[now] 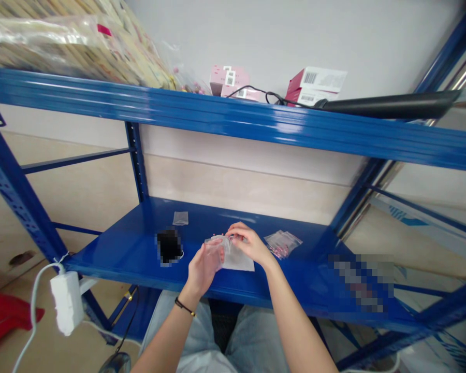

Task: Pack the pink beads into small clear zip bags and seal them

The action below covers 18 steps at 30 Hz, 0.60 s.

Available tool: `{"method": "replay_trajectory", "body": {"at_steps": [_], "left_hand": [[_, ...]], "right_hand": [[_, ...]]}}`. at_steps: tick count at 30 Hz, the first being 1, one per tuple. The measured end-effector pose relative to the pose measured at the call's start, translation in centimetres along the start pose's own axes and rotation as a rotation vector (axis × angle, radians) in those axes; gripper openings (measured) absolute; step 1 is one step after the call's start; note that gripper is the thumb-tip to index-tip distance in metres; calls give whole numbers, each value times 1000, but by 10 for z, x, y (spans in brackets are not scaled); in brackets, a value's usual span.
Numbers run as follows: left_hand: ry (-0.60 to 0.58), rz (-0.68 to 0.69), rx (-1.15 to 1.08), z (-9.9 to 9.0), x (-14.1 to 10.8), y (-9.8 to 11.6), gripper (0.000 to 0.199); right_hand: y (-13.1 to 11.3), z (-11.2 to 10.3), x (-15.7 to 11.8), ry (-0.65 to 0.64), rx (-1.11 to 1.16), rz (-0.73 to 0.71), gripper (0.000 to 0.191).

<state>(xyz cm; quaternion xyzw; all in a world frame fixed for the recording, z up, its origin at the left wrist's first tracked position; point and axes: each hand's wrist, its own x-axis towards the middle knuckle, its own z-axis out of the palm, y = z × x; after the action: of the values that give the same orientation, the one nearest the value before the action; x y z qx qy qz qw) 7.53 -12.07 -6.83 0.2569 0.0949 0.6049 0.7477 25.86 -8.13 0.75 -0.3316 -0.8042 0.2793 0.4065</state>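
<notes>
**A:** What are the hands doing?

**B:** Both are half-closed, close together above the shelf. The left hand is curled around the lower part of a thin, clear plastic bag, and the right hand pinches its upper edge between thumb and fingers.

**A:** Where's the bag, exactly?

**B:** Held between the hands, just above a whitish rectangular sheet lying on the glossy blue steel shelf. I can't tell whether that sheet is paper or film.

**A:** What else is on that shelf?

**B:** One small, flat translucent packet near the back, and one loose pile of clear packets with pink contents just beside the right hand. There's also one dark object and one patch at the right, both too blurred to identify.

**A:** And around it?

**B:** One black cord bracelet circles the left wrist. Above, on the upper blue shelf beam, sit one pink box and one red-and-white barcoded box. One white plug-in power block hangs from the shelf's left side by a white cable.
</notes>
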Motion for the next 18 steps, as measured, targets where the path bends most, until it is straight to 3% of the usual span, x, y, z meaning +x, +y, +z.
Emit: {"method": "replay_trajectory", "body": {"at_steps": [4,7,13,18], "left_hand": [[-6,-23,-94,-1,0,6,44],[-2,-28,-132,-3,0,7,44],[-7,-17,-134,-4,0,5,44],[6,-13,-111,-3,0,5,43]], "right_hand": [[28,1,0,191,-10,82,24],[48,5,0,258,-68,171,24],[75,19,-2,282,-254,278,27],[87,31,-4,249,-432,286,32]]}}
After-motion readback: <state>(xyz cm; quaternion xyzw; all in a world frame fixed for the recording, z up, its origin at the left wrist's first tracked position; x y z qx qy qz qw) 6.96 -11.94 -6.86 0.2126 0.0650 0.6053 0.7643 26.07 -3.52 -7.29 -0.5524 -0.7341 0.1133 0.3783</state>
